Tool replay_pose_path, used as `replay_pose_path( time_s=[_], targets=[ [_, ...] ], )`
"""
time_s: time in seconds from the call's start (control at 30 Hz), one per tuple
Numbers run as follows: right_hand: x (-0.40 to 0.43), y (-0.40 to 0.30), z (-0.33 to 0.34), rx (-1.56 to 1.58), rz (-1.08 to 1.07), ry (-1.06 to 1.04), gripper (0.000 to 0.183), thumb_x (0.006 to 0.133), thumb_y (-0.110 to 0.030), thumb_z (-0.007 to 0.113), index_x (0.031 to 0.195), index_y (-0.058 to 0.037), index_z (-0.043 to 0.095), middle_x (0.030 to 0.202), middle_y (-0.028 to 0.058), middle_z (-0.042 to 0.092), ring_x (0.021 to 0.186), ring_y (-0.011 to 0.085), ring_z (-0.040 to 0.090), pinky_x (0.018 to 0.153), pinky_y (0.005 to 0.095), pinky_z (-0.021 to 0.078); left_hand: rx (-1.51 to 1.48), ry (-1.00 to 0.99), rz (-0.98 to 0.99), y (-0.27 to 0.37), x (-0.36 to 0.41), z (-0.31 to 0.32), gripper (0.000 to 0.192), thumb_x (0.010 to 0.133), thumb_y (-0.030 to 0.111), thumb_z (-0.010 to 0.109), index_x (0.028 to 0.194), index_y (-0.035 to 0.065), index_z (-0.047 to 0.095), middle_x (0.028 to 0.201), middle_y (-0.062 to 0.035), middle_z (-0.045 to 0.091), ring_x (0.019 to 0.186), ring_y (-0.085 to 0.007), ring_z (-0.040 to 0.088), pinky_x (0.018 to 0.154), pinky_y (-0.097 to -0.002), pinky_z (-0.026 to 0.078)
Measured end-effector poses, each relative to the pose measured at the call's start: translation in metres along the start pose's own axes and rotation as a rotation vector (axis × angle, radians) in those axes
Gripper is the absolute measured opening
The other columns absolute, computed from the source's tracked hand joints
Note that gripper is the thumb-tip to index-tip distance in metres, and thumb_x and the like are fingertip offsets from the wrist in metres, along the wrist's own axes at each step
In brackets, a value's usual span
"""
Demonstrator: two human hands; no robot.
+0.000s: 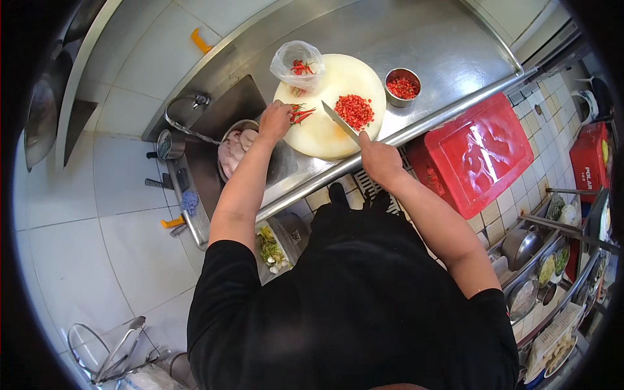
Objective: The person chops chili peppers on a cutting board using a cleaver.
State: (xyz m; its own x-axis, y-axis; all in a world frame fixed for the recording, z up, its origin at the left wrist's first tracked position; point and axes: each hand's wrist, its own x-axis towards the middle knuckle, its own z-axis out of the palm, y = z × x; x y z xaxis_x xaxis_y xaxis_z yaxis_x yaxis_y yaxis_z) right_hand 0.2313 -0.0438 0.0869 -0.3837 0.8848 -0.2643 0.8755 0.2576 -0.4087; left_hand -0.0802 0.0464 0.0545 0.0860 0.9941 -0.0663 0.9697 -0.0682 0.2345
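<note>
My right hand [380, 161] grips a kitchen knife [340, 120], its blade lying over a round white cutting board [317, 144]. Just beyond the blade is a heap of chopped red chillies [354, 112]. At the board's left edge my left hand [275, 121] has its fingers on a few whole red chillies [303, 116], with the stem ends partly hidden by the fingertips. A clear plastic bag [287, 56] with more whole chillies sits on the far left of the board. Right of the board stands a small metal bowl [402, 87] of chopped chillies.
Left of the board, a sink [243, 97] holds a metal pot of pale raw meat [235, 148] under a tap hose [187, 131]. A red lidded plastic bin [480, 151] stands on the floor at right. Below the counter is a bin with vegetable scraps [271, 248].
</note>
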Motion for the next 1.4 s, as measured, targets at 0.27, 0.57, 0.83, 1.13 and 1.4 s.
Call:
replay_pose_path(
  time_s=[0.27, 0.57, 0.83, 1.13, 1.4],
  targets=[
    [0.001, 0.007, 0.001, 0.008, 0.009, 0.011, 0.015, 0.094, -0.008, 0.045, 0.108, -0.0030, 0.045, 0.084, 0.0205, 0.071, 0.082, 0.0369, 0.072, 0.074, 0.0477, 0.0565, -0.286, 0.244, 0.088, 0.004, -0.007, -0.038, 0.014, 0.087, 0.014, 0.063, 0.093, 0.0055, 0.072, 0.087, -0.0146, 0.067, 0.078, -0.0262, 0.065, 0.073, -0.0396, 0.051],
    [0.000, -0.011, 0.001, -0.013, 0.074, 0.003, 0.016, 0.094, -0.008, 0.046, 0.109, -0.0021, 0.045, 0.083, 0.0203, 0.071, 0.083, 0.0364, 0.072, 0.073, 0.0486, 0.0563, -0.262, -0.376, 0.222, 0.042, 0.001, 0.001, 0.018, 0.077, 0.015, 0.070, 0.089, 0.0023, 0.072, 0.078, -0.0111, 0.070, 0.075, -0.0196, 0.068, 0.071, -0.0336, 0.053],
    [-0.004, -0.019, 0.014, -0.066, 0.118, 0.122, 0.019, 0.091, -0.006, 0.046, 0.109, -0.0008, 0.043, 0.075, 0.0180, 0.068, 0.073, 0.0357, 0.070, 0.061, 0.0489, 0.0547, -0.213, -0.122, -0.097, 0.016, -0.006, 0.004, 0.027, 0.080, 0.026, 0.074, 0.097, 0.0049, 0.068, 0.095, -0.0165, 0.071, 0.093, -0.0351, 0.068, 0.083, -0.0461, 0.053],
    [-0.005, -0.042, 0.016, -0.132, 0.181, 0.132, 0.014, 0.090, -0.006, 0.048, 0.104, -0.0033, 0.044, 0.073, 0.0164, 0.068, 0.071, 0.0341, 0.071, 0.061, 0.0471, 0.0556, -0.331, -0.030, -0.037, 0.014, -0.005, 0.018, 0.023, 0.085, 0.026, 0.070, 0.086, 0.0039, 0.072, 0.091, -0.0182, 0.070, 0.087, -0.0372, 0.067, 0.080, -0.0475, 0.052],
    [-0.005, -0.034, 0.017, -0.139, 0.221, 0.110, 0.016, 0.090, -0.006, 0.047, 0.105, -0.0021, 0.045, 0.075, 0.0183, 0.068, 0.072, 0.0361, 0.070, 0.062, 0.0488, 0.0550, -0.464, -0.342, -0.102, -0.029, -0.078, -0.029, 0.022, 0.084, 0.026, 0.068, 0.085, 0.0045, 0.073, 0.085, -0.0203, 0.069, 0.081, -0.0352, 0.069, 0.076, -0.0417, 0.053]
  ],
)
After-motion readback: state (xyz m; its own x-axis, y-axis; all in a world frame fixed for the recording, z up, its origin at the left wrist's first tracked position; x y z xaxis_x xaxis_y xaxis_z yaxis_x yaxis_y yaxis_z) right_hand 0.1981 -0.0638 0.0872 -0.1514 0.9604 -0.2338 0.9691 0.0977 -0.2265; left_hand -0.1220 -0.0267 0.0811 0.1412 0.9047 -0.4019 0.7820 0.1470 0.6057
